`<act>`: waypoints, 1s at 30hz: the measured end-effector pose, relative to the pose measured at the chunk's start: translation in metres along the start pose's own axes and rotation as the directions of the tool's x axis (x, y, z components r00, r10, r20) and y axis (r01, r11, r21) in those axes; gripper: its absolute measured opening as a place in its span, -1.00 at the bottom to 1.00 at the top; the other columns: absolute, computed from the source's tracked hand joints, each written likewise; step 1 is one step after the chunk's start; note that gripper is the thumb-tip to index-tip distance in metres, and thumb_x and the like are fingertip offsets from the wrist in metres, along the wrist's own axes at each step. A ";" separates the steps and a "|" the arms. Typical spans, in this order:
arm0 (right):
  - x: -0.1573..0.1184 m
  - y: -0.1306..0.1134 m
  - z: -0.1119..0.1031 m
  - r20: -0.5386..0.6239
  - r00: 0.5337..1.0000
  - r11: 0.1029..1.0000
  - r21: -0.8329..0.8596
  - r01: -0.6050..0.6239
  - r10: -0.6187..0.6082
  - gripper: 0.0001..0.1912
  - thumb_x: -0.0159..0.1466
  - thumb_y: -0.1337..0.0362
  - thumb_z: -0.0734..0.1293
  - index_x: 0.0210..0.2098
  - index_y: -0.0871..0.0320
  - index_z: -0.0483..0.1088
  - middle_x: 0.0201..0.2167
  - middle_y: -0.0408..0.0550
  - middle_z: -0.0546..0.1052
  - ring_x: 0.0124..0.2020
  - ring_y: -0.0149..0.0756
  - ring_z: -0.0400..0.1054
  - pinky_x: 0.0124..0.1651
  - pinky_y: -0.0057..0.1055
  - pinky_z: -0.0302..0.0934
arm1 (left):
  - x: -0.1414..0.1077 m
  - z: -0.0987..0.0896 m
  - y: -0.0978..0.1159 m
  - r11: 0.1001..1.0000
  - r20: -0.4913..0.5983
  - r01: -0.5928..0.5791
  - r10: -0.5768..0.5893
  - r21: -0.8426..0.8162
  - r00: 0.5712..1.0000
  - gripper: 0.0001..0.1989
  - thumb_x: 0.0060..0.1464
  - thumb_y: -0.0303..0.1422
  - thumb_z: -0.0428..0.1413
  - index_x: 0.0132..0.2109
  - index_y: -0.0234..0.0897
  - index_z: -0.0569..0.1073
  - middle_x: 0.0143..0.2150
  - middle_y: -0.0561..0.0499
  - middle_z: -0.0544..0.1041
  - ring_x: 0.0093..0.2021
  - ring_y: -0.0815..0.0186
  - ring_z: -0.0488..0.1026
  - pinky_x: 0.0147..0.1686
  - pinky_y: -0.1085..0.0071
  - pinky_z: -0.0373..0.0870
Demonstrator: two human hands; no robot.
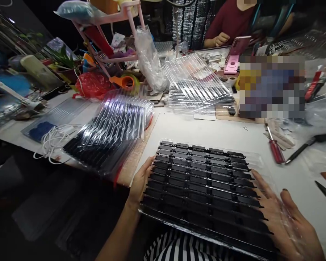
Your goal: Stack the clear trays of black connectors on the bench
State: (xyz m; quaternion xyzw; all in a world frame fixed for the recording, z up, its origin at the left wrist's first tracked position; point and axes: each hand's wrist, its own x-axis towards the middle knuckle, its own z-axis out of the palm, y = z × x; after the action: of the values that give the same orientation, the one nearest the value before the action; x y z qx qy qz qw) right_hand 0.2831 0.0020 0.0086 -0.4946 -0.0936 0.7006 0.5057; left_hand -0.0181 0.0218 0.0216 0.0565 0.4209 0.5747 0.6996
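A clear plastic tray [203, 181] filled with rows of black parts, with fine metal pins showing, is held over the table's front edge, above a striped garment. My left hand [138, 186] grips its left edge, fingers partly hidden beneath it. At the right side, my right hand [290, 214] holds the tray's clear edge, some fingers seen through the plastic and the thumb raised. To the left lies a stack of similar trays [108, 134], the lower ones dark with parts. Further back rests a pile of clear trays [197, 85].
A red screwdriver [275, 150], a black pen-like tool [301, 146] and clear plastic bags lie at the right. A white cable [54, 139] is coiled left. Behind stand a pink rack [130, 21] and a pink phone stand [232, 65]; a person's hand [221, 39] is beyond.
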 end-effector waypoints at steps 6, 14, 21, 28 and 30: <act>0.002 -0.004 -0.002 0.139 0.990 0.996 0.088 0.006 -0.019 -0.52 0.34 -0.02 0.11 0.23 -0.17 0.15 0.23 -0.14 0.23 0.07 -0.11 0.31 0.02 -0.07 0.33 | 0.002 -0.010 0.003 1.000 0.149 -0.019 0.020 -0.009 0.989 -0.50 0.28 -0.17 -0.21 0.27 -0.29 0.17 0.01 -0.18 0.51 -0.03 0.15 0.49 0.00 0.17 0.39; 0.011 -0.003 -0.002 0.147 0.989 0.982 0.186 -0.019 -0.009 -0.48 0.33 -0.09 0.03 0.24 -0.16 0.13 0.28 -0.18 0.14 0.11 -0.09 0.25 0.11 -0.02 0.21 | -0.001 -0.028 0.000 0.997 0.286 -0.023 0.001 0.072 0.958 -0.35 0.10 -0.59 -0.04 0.31 -0.12 0.06 -0.03 -0.04 0.54 -0.10 0.24 0.53 -0.05 0.28 0.46; 0.015 0.000 -0.009 0.176 0.978 0.994 0.050 0.101 -0.108 -0.32 0.27 -0.23 -0.03 0.25 -0.08 0.10 0.27 -0.09 0.15 0.16 0.00 0.18 0.13 0.07 0.14 | 0.002 -0.028 -0.004 0.997 0.216 -0.016 0.000 0.073 0.976 -0.38 0.08 -0.61 -0.01 0.26 -0.08 0.19 -0.03 0.03 0.55 -0.16 0.35 0.55 -0.15 0.56 0.47; 0.015 -0.001 -0.007 0.149 0.985 0.993 0.101 0.068 -0.083 -0.35 0.28 -0.17 0.00 0.30 -0.09 0.01 0.18 -0.01 0.30 0.08 0.01 0.28 0.08 0.10 0.16 | 0.002 -0.019 -0.006 0.984 0.197 -0.014 -0.022 0.179 0.980 -0.39 0.13 -0.51 0.01 0.30 -0.10 0.11 0.07 -0.02 0.50 -0.01 0.24 0.49 0.03 0.40 0.39; 0.015 0.000 -0.008 0.154 0.985 0.993 0.103 0.063 -0.079 -0.35 0.28 -0.17 0.00 0.29 -0.11 0.01 0.17 -0.02 0.30 0.08 0.02 0.28 0.07 0.10 0.18 | 0.002 -0.013 -0.007 0.979 0.194 -0.022 -0.018 0.203 0.981 -0.38 0.13 -0.51 0.00 0.30 -0.09 0.10 0.09 -0.03 0.48 0.01 0.21 0.47 0.07 0.33 0.37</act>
State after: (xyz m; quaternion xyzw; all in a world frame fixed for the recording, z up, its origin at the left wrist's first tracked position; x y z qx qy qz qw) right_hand 0.2895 0.0108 -0.0040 -0.4089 -0.1165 0.7227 0.5449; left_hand -0.0213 0.0157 0.0089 0.1843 0.4068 0.5209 0.7275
